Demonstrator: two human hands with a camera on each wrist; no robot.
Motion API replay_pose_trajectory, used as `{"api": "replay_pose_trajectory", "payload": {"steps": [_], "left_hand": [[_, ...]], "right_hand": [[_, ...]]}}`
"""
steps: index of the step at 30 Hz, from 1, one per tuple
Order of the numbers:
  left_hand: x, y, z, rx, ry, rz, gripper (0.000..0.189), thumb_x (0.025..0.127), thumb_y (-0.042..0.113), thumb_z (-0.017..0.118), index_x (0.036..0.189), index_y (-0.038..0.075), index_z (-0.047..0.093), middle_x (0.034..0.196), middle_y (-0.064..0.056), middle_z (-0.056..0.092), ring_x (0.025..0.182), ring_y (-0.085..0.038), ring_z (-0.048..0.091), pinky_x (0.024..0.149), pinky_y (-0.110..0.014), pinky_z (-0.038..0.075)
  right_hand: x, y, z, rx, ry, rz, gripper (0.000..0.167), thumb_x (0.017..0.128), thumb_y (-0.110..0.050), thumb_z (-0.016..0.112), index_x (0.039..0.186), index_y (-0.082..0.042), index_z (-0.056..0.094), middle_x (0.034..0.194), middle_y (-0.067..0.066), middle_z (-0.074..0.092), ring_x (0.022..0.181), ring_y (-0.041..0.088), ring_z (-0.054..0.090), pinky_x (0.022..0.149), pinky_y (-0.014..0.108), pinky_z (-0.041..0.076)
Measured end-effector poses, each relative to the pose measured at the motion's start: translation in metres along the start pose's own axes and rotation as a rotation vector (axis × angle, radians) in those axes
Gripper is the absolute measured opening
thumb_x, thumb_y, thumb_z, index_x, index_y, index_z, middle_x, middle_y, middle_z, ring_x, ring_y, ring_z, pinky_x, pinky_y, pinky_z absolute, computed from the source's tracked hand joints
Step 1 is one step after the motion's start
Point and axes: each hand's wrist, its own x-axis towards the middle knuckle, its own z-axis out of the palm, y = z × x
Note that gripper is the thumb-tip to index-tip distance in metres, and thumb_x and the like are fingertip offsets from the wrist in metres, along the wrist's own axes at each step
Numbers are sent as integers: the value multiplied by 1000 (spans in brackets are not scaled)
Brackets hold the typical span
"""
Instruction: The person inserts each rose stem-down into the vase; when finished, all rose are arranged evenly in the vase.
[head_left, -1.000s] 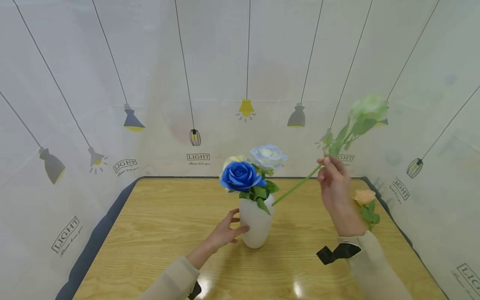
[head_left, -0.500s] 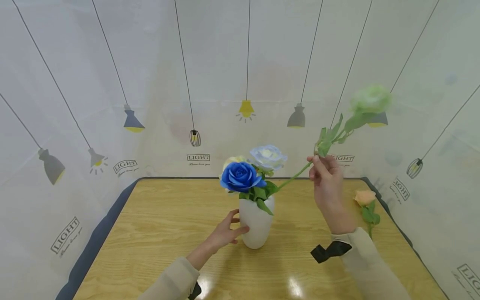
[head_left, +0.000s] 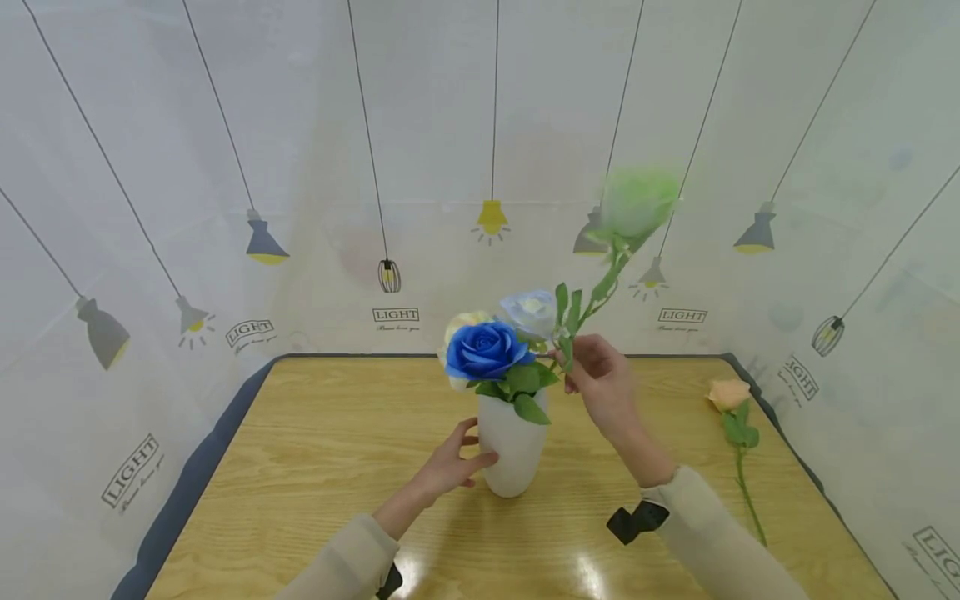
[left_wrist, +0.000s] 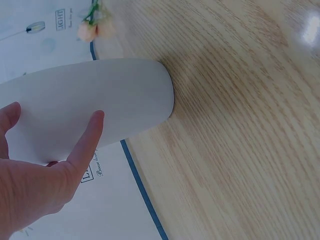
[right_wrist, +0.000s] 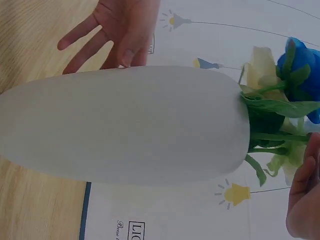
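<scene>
A white vase (head_left: 512, 446) stands upright on the table, holding a blue rose (head_left: 486, 350), a pale blue flower (head_left: 529, 312) and a cream flower (head_left: 457, 379). My left hand (head_left: 442, 468) rests against the vase's left side, thumb laid on its front, fingers spread; the left wrist view shows two fingertips (left_wrist: 99, 116) at its wall. With my right hand (head_left: 603, 387) I pinch the stem of a pale green flower (head_left: 639, 204), whose blurred bloom leans up and right. In the right wrist view that stem (right_wrist: 280, 136) runs from the fingers (right_wrist: 311, 155) down into the vase mouth.
A peach rose (head_left: 729, 395) lies on the right of the wooden table (head_left: 322, 433), its stem pointing toward the front. Behind the table and along its sides hangs a pale cloth (head_left: 450, 125) printed with lamps. Each wrist wears a black camera (head_left: 637, 522).
My right hand has moved left and down, bringing the green flower's stem from beyond the vase rim into its mouth. The bloom has swung left. My left hand stays at the vase.
</scene>
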Motion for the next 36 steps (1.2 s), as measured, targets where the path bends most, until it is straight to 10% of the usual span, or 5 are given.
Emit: {"api": "replay_pose_trajectory", "payload": {"steps": [22,36], "left_hand": [[-2,4,0,-3,-1,-10,76,81,34,63,138,5,21,128,-23,36,105,-35,46,67,-41,49],[-5,4,-2,23,-17,48,80,80,42,62,136,2,22,125,-27,37,102,-36,48,65,-39,49]], "right_hand": [[-19,18,2,-463,-184,221,15,84,-3,57,99,-1,62,64,3,56,48,16,48,42,26,38],[-11,-5,-10,-111,304,147,13,83,-2,59,89,9,56,77,4,56,47,10,49,44,20,39]]}}
